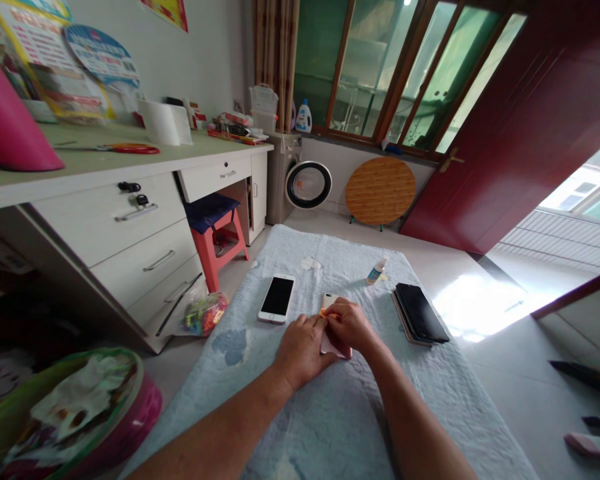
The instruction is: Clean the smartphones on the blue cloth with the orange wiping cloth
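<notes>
Both my hands meet over a pale pink phone (329,301) lying back-up on a light blue towel (330,413). My left hand (300,350) rests flat beside the phone with its fingers closed against its left edge. My right hand (349,325) lies over the phone's middle and pinches a small orange thing (327,312) against it. A white phone (277,298) with a dark screen lies face-up just left of my hands. To the right sits a stack of dark phones (420,312). A small bottle (377,271) stands on the towel behind them.
A white desk with drawers (130,227) runs along the left, with a red stool (215,230) under it. A bin of scraps (70,413) sits at the lower left. A washing machine (300,180), a round wooden tabletop (380,190) and a red door (520,127) stand behind.
</notes>
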Demonstrator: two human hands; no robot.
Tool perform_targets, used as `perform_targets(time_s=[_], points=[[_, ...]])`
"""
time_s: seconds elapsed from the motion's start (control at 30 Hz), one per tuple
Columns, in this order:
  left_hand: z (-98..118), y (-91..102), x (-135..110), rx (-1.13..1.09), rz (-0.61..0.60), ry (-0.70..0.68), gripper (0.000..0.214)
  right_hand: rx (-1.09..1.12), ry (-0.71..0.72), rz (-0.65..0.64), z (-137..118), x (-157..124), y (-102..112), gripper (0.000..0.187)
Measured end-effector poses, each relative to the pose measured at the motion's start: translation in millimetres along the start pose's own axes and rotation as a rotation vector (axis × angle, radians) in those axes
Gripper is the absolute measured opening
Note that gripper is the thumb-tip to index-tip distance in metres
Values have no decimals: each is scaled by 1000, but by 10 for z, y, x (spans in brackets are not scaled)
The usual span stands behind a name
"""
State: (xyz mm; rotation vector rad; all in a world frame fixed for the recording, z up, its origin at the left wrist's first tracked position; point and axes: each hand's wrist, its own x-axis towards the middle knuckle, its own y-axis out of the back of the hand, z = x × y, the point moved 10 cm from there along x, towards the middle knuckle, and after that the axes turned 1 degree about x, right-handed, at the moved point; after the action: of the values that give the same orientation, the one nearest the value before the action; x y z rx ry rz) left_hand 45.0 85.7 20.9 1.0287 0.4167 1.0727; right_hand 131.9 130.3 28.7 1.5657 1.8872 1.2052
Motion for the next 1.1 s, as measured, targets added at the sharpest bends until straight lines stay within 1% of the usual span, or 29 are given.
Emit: perform_targets(time_s=[0.2, 0.33, 0.47, 0.63, 0.77, 0.93, 1.1], points=[[-11, -9, 2, -1, -2, 5, 64, 9, 8, 6, -12, 0, -3, 20], [3, 3, 5, -2, 4, 1, 63, -9, -39, 37, 37, 8, -18, 19], [11, -2, 6, 3, -11, 1, 60, -73, -103, 62, 86, 24, -20, 19], [13, 8, 4, 55, -9, 8, 49, -156, -174, 107, 166, 31, 51, 22], [12, 0, 5, 75, -37, 21, 43, -221, -209, 116, 258, 15, 113, 22], [-7, -3, 9, 81, -47, 36, 43, -250, -245, 166, 408, -16, 217, 20], [-4, 1, 10, 68, -26, 19, 44, -300, -301, 173, 554, -46, 286, 19]])
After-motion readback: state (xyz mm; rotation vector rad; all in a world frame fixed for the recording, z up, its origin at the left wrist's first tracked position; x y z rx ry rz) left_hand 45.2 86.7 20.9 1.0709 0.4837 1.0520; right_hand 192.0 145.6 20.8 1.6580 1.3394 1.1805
